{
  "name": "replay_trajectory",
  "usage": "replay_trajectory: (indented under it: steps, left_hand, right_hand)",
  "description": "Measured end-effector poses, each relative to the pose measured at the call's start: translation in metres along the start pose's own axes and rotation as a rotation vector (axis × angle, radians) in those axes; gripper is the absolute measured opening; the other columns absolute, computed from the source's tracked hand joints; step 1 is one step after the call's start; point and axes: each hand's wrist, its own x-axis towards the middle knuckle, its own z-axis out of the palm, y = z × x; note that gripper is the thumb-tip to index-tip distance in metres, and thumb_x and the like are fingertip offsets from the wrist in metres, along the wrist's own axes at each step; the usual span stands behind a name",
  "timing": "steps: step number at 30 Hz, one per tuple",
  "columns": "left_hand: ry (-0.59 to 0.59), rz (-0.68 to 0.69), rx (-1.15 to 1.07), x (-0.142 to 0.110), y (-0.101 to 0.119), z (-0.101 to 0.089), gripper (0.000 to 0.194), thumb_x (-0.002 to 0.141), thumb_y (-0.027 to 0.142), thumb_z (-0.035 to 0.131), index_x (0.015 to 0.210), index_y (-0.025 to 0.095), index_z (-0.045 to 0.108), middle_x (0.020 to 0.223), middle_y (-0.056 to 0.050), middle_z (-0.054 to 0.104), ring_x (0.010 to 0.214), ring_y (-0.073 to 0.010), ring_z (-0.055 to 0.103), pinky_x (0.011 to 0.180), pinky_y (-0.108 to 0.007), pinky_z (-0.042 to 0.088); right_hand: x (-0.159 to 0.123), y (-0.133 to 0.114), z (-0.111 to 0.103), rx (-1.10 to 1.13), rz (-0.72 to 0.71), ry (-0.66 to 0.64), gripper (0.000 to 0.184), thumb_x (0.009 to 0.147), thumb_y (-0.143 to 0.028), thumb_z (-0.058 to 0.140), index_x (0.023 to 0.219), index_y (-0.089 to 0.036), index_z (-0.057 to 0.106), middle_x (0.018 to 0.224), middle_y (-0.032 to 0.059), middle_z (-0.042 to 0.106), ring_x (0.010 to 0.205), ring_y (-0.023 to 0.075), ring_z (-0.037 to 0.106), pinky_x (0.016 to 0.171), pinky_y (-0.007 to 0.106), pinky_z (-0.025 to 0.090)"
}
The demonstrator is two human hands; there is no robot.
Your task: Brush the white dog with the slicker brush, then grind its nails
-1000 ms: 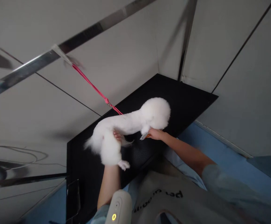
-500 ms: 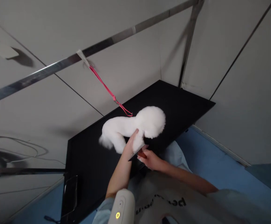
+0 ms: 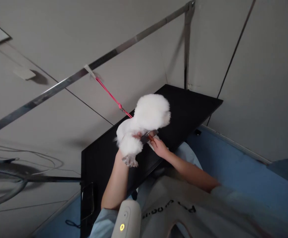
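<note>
A fluffy white dog [image 3: 151, 110] is on the black grooming table [image 3: 183, 109], its head turned to the right. One front leg [image 3: 130, 145] is raised, with the paw pointing down toward me. My left hand [image 3: 137, 135] is closed round that leg from behind; fur hides most of it and only a few fingers show. In my right hand [image 3: 159, 147] is a slicker brush [image 3: 147, 136] with an orange-brown handle, gripped under the dog's chin. Its metal head lies against the fur between the leg and the chest.
A pink leash [image 3: 108, 92] runs from the metal bar [image 3: 126, 43] down to the dog's neck. A dark phone-like object [image 3: 87, 200] lies at the table's left end. Cables and a grey hose [image 3: 7, 198] are at the left. A pale device [image 3: 127, 219] stands close in front of me.
The dog's front leg has been lifted and its head is higher. The brush has moved up from the lower leg to under the chin. My view has shifted slightly.
</note>
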Motion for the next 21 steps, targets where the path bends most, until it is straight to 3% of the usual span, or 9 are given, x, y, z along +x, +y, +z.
replay_trajectory:
  steps: [4,7,9,10,14,17,19,21]
  left_hand:
    - [0.02,-0.125,-0.004,-0.021,0.005,0.012,0.036,0.098,0.024,0.026,0.082,0.014,0.057,0.049,0.002,0.048,0.032,-0.0062,0.033,0.033,-0.017,0.023]
    - [0.049,-0.199,-0.001,-0.025,0.005,0.02,0.039,0.098,0.029,0.028,0.074,0.016,0.055,0.042,0.004,0.042,0.028,-0.0067,0.03,0.033,-0.018,0.021]
    - [0.053,-0.21,0.014,-0.025,0.005,0.026,0.04,0.097,0.032,0.028,0.071,0.016,0.053,0.04,0.005,0.04,0.027,-0.0066,0.031,0.034,-0.017,0.021]
    - [0.051,-0.206,0.018,-0.027,0.005,0.029,0.043,0.098,0.033,0.026,0.07,0.015,0.053,0.04,0.005,0.039,0.027,-0.0059,0.031,0.034,-0.016,0.02]
    - [0.044,-0.24,-0.005,-0.038,0.0,0.04,0.055,0.098,0.034,0.011,0.073,0.011,0.054,0.042,0.006,0.04,0.027,-0.0032,0.033,0.034,-0.011,0.015]
    - [0.06,-0.243,-0.066,-0.044,-0.004,0.044,0.056,0.098,0.035,0.01,0.073,0.009,0.053,0.043,0.007,0.039,0.027,-0.0022,0.033,0.035,-0.009,0.014]
    - [0.054,-0.231,-0.087,-0.046,-0.004,0.044,0.054,0.098,0.038,0.013,0.075,0.009,0.053,0.043,0.008,0.038,0.027,-0.0015,0.032,0.035,-0.009,0.012]
    - [0.046,-0.24,-0.089,-0.049,-0.004,0.043,0.055,0.098,0.041,0.014,0.076,0.009,0.053,0.044,0.008,0.037,0.027,-0.0014,0.031,0.034,-0.009,0.01]
  right_hand:
    - [-0.003,0.0,-0.004,-0.073,0.061,-0.071,0.031,0.095,-0.032,0.038,0.092,-0.014,0.063,0.092,0.0111,0.069,0.089,0.0206,0.064,0.077,0.028,0.044]
    - [-0.005,-0.006,-0.013,0.103,-0.012,-0.059,0.025,0.092,-0.039,0.049,0.096,-0.018,0.061,0.097,0.0086,0.068,0.095,0.0204,0.063,0.078,0.026,0.044]
    - [-0.009,-0.005,-0.015,0.296,0.134,-0.061,0.02,0.088,-0.037,0.057,0.096,-0.018,0.059,0.089,0.0076,0.068,0.091,0.0199,0.064,0.075,0.024,0.044]
    - [-0.014,-0.003,-0.013,0.334,0.199,-0.095,0.018,0.088,-0.035,0.056,0.093,-0.018,0.058,0.078,0.0061,0.067,0.079,0.0186,0.065,0.068,0.024,0.045]
    - [-0.041,0.004,0.015,0.491,0.414,-0.275,0.02,0.093,-0.031,0.044,0.081,-0.018,0.051,0.043,-0.0035,0.049,0.038,0.0119,0.048,0.042,0.021,0.039]
    - [-0.04,-0.006,0.037,0.623,0.44,-0.293,0.017,0.095,-0.031,0.04,0.084,-0.02,0.048,0.054,-0.0037,0.056,0.042,0.0087,0.05,0.042,0.018,0.04]
    - [-0.031,-0.016,0.052,0.839,0.524,-0.155,0.01,0.095,-0.03,0.043,0.09,-0.021,0.047,0.065,-0.0028,0.06,0.052,0.0085,0.057,0.049,0.018,0.045]
    - [-0.027,-0.023,0.066,0.888,0.593,-0.141,0.007,0.095,-0.027,0.041,0.091,-0.022,0.044,0.068,-0.0033,0.059,0.056,0.0084,0.06,0.052,0.019,0.047]
